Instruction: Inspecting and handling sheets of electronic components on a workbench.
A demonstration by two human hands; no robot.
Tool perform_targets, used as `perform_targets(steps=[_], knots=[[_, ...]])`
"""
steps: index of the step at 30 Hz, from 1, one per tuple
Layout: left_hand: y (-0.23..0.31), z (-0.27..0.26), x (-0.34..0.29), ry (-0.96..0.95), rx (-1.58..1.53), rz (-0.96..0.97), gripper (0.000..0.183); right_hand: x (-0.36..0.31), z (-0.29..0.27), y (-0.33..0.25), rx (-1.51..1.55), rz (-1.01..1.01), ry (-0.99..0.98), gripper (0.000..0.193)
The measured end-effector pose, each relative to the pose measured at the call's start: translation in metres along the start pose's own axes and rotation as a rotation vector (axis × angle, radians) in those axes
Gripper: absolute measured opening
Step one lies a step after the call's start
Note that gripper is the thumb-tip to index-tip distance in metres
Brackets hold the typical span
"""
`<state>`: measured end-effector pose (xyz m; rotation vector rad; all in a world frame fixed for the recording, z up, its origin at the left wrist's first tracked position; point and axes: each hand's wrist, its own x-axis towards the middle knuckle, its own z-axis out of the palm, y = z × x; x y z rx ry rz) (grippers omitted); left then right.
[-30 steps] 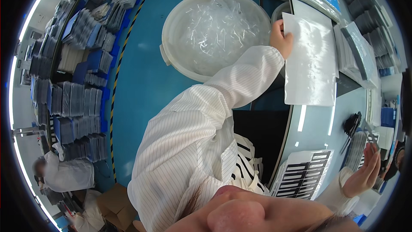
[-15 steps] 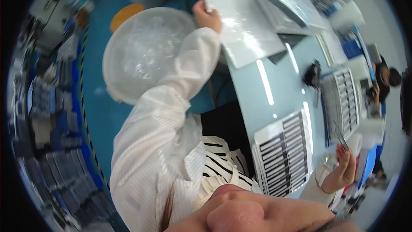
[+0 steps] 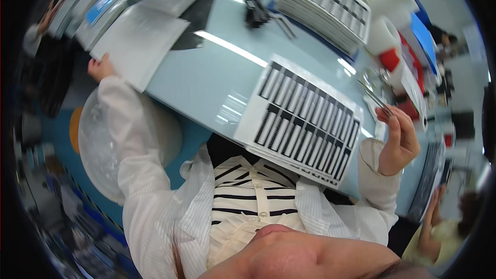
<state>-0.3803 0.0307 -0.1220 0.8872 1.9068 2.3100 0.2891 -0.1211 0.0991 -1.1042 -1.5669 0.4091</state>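
Observation:
At the far left, my left hand (image 3: 101, 68) is at the edge of a white plastic sheet (image 3: 137, 44) on the table. Its fingers are curled closed; whether they grip the sheet's edge or something small is unclear. My right hand (image 3: 400, 142) holds thin metal tweezers (image 3: 375, 98) between thumb and fingers, tips pointing up and left, over the table's right side. Between my hands, close to my body, lies a stack of white sheets (image 3: 305, 124) bearing rows of pale strips with black parts. Nothing touches the strips.
Below my left forearm stands a large round tub (image 3: 98, 144) with clear plastic in it. A stack of strip-filled trays (image 3: 325, 5) sits at the back, beside a black object (image 3: 256, 13). White rolls (image 3: 382, 36) line the right; a co-worker (image 3: 439, 237) is at lower right.
My head has turned right, so the table shifts left and down in view. My left hand stays by the white sheet's edge. The tweezers remain in my right hand.

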Motion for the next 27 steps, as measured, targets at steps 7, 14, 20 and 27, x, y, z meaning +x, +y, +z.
perform_targets(steps=[7,14,20,27], knots=[[-0.057,-0.022,0.047,0.209,0.575,0.162,0.076,-0.027,-0.009,0.007,0.02,0.073,0.123,0.014],[-0.033,-0.02,0.044,0.389,0.747,0.185,0.068,-0.057,-0.009,-0.006,-0.289,-0.019,-0.22,0.018],[0.123,0.01,-0.061,0.02,0.173,0.33,0.032,-0.089,0.049,0.005,-0.089,-0.423,-0.35,0.022],[0.197,0.065,-0.219,-1.081,-0.082,0.161,0.021,-0.091,0.11,0.013,-0.005,-0.302,-0.364,0.024]])
